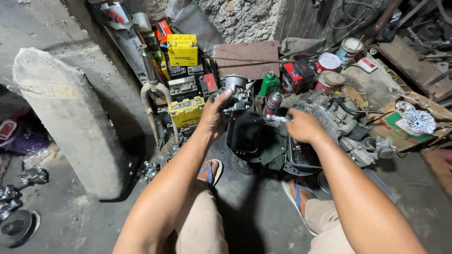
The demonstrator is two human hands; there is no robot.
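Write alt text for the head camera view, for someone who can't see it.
A seated person's left hand grips a grey metal carburettor while the right hand holds a slim silver metal tool beside it, above a black plastic tray. Behind stand yellow box-shaped batteries, a green plastic bottle and red-and-white tin cans on a concrete workshop floor.

Yellow batteries (182, 49) stacked by the wall, green bottle (270, 83), paint tins (328, 62), concrete slab (70, 117) leaning at left, black tray (245, 134) on the floor
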